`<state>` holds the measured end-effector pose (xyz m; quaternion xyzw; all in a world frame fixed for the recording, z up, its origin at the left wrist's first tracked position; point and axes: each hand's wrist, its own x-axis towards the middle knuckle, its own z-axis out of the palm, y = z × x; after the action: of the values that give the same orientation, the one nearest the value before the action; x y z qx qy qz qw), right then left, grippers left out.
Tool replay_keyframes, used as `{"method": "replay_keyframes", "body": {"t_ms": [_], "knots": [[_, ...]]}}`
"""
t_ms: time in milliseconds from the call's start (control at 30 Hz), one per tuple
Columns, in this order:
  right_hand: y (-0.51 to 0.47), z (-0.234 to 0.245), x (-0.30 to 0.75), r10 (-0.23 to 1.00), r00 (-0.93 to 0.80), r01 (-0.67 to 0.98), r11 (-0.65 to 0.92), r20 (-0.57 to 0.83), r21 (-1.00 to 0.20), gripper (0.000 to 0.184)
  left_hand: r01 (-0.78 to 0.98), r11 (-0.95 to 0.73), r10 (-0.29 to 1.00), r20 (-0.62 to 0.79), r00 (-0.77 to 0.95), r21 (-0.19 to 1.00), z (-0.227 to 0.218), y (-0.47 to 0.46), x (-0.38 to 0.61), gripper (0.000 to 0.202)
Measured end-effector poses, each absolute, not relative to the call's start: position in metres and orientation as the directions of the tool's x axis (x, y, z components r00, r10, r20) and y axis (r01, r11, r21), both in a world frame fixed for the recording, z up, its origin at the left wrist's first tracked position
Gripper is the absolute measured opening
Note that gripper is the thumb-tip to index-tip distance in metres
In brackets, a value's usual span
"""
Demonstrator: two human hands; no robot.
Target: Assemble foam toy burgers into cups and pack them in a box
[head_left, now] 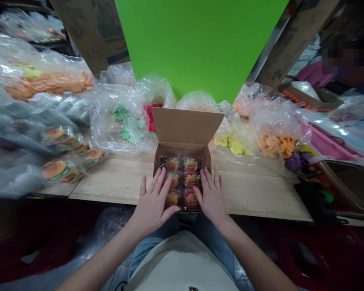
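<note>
A brown cardboard box stands at the table's front edge with its lid raised. Inside lie several toy hamburgers in clear plastic packs, set in two columns. My left hand rests over the box's left side, fingers outstretched across the wall and the nearest packs. On the right side, my right hand lies with its fingers spread, thumb over the burgers in the right column. Neither hand grips anything. Parts of the left column are hidden under my left fingers.
More packed toy hamburgers and clear plastic trays lie on the left of the wooden table. Behind the box are plastic bags with green pieces and yellow pieces. A green panel rises beyond. A pink basket sits right.
</note>
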<state>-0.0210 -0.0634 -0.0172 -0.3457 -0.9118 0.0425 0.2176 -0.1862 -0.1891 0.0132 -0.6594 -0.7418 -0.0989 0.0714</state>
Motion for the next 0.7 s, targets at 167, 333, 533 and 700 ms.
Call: {"method": "replay_keyframes", "body": {"t_ms": [167,333,533,700], "knots": [[-0.059,-0.011,-0.009,0.554,-0.762,0.512,0.833,0.335,-0.212,0.055,0.996,0.041,0.977,0.205,-0.058,0.083,0.007,-0.19,-0.183,0.083],[-0.059,-0.013,0.001,0.461,-0.848,0.436,0.887,0.263,-0.149,0.064,0.986,-0.157,0.973,0.18,0.145,0.052,-0.001,-0.198,-0.204,0.086],[-0.058,-0.008,0.02,0.375,-0.88,0.357,0.927,0.293,-0.114,0.056,0.997,0.031,0.963,0.265,-0.049,0.071,-0.014,-0.222,-0.206,0.056],[-0.043,0.04,-0.027,0.378,-0.828,0.336,0.926,0.415,-0.173,0.034,0.993,0.066,0.965,0.246,-0.087,0.094,0.003,-0.222,-0.189,0.061]]}}
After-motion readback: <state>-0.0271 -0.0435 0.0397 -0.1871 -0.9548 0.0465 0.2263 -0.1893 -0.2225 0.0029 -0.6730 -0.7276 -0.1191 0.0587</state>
